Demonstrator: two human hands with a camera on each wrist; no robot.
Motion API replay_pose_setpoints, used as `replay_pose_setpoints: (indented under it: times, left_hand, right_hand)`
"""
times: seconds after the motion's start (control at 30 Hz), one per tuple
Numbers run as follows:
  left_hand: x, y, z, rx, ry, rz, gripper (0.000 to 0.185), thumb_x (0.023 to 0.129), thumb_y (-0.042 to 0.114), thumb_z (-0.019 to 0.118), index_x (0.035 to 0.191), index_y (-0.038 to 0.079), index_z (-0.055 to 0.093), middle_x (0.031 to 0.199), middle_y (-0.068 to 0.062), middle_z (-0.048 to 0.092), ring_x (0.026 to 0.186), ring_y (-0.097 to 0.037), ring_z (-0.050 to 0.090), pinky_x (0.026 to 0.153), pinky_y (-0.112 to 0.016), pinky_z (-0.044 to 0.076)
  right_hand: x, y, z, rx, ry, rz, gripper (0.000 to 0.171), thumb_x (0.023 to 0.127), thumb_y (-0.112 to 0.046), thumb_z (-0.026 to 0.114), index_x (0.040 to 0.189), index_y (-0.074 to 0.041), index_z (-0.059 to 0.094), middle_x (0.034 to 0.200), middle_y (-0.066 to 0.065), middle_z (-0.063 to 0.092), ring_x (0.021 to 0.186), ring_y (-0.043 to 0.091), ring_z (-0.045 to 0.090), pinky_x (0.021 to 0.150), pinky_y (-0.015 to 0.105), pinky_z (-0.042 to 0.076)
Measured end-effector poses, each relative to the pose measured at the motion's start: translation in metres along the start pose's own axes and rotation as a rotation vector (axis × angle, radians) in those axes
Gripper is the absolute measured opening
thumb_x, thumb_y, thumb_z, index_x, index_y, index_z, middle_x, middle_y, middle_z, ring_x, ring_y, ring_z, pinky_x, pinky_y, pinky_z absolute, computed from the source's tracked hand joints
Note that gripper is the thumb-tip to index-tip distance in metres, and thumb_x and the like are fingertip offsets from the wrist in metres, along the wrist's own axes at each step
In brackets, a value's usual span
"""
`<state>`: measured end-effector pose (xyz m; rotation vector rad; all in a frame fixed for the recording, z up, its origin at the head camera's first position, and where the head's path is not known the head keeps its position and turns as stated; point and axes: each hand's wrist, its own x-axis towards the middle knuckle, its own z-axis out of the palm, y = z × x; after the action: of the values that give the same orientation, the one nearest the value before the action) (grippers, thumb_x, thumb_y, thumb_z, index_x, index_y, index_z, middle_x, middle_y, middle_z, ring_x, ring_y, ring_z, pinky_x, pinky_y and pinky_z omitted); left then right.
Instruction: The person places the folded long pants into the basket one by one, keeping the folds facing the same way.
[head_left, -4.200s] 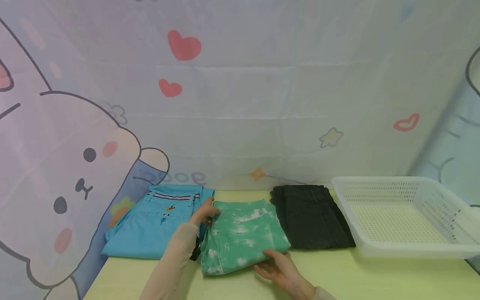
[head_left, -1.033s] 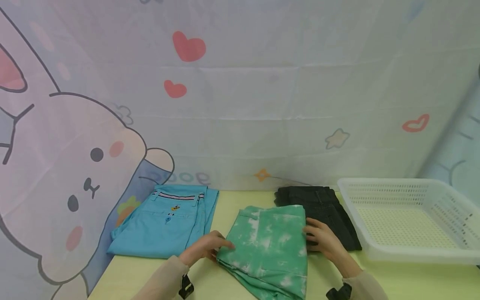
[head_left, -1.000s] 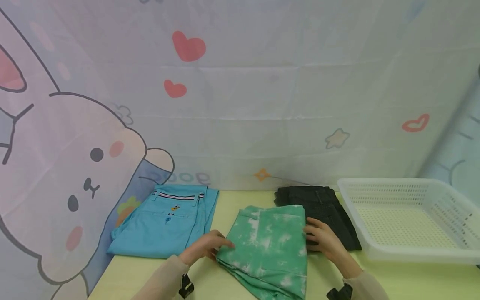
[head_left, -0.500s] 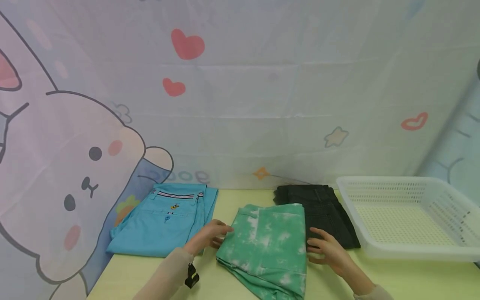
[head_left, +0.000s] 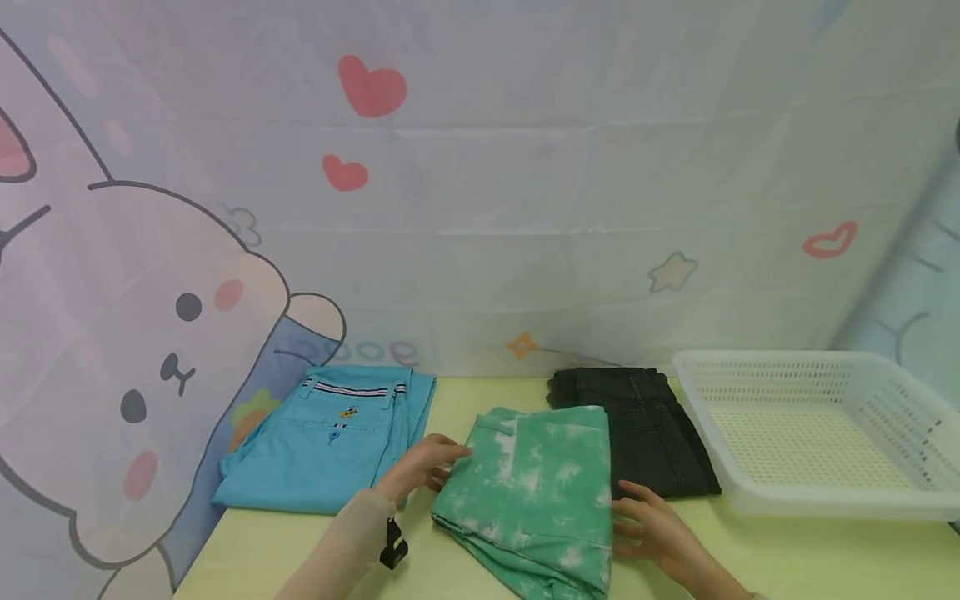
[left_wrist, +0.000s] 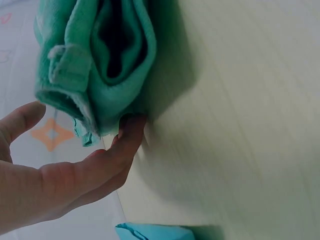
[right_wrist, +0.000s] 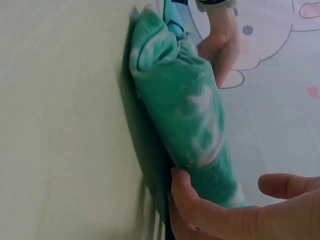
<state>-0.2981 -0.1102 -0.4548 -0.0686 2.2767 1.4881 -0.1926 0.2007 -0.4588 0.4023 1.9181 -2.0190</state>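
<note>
In the head view, folded green trousers point(head_left: 532, 492) with white blotches lie at the front middle of the table. My left hand point(head_left: 422, 468) is at their left edge, thumb tip at the top edge. The left wrist view shows its fingers point(left_wrist: 131, 135) reaching against the underside of the folded green layers, with the thumb apart from them. At the right edge is my right hand point(head_left: 652, 529). In the right wrist view its fingertips point(right_wrist: 181, 182) touch the folded side, while the thumb point(right_wrist: 280, 185) stands away from the cloth.
Folded blue trousers point(head_left: 330, 450) with a striped waistband lie at the left. Black folded jeans point(head_left: 645, 433) sit behind the green ones, partly covered by them in view. A white plastic basket point(head_left: 840, 504) stands at the right. Behind the table point(head_left: 255, 558) hangs a printed cloth point(head_left: 495, 192).
Earlier the green trousers lay farther back between the other two pairs; they have since turned and come nearer. Lately the left hand slid backward along their edge, the right hand forward toward me.
</note>
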Motion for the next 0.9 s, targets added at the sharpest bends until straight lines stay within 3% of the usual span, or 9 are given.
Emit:
replay_pose_setpoints:
  times: [0.2, 0.53, 0.73, 0.9]
  left_hand:
    - [0.003, 0.0, 0.003, 0.008, 0.0, -0.006, 0.061, 0.081, 0.03, 0.063, 0.126, -0.004, 0.037, 0.123, -0.028, 0.04, 0.098, -0.041, 0.054, 0.07, -0.043, 0.05]
    - [0.005, -0.003, 0.003, -0.004, -0.024, 0.008, 0.06, 0.082, 0.029, 0.062, 0.125, -0.004, 0.037, 0.124, -0.028, 0.04, 0.094, -0.036, 0.056, 0.065, -0.039, 0.05]
    - [0.006, -0.004, 0.0, -0.019, -0.07, 0.017, 0.059, 0.084, 0.022, 0.06, 0.127, -0.01, 0.036, 0.129, -0.033, 0.036, 0.079, -0.026, 0.062, 0.063, -0.037, 0.052]
    - [0.005, -0.005, 0.0, 0.001, -0.123, 0.04, 0.063, 0.082, 0.016, 0.062, 0.13, -0.014, 0.033, 0.13, -0.034, 0.037, 0.06, -0.016, 0.062, 0.061, -0.035, 0.054]
  right_hand:
    - [0.0, 0.007, 0.009, -0.025, 0.014, 0.028, 0.065, 0.089, -0.022, 0.05, 0.137, 0.006, 0.015, 0.124, 0.032, 0.036, 0.101, 0.04, 0.054, 0.073, 0.046, 0.051]
    - [0.0, 0.016, 0.018, -0.09, -0.008, 0.017, 0.072, 0.087, -0.029, 0.052, 0.137, 0.006, 0.012, 0.12, 0.033, 0.04, 0.088, 0.028, 0.059, 0.069, 0.042, 0.05]
    - [-0.001, 0.018, 0.018, -0.1, -0.058, 0.006, 0.076, 0.086, -0.027, 0.055, 0.139, -0.002, 0.006, 0.119, 0.035, 0.037, 0.082, 0.027, 0.059, 0.065, 0.039, 0.05]
    - [-0.001, 0.018, 0.014, -0.095, -0.126, -0.017, 0.081, 0.084, -0.021, 0.058, 0.14, -0.005, 0.001, 0.133, 0.036, 0.02, 0.092, 0.031, 0.056, 0.072, 0.041, 0.048]
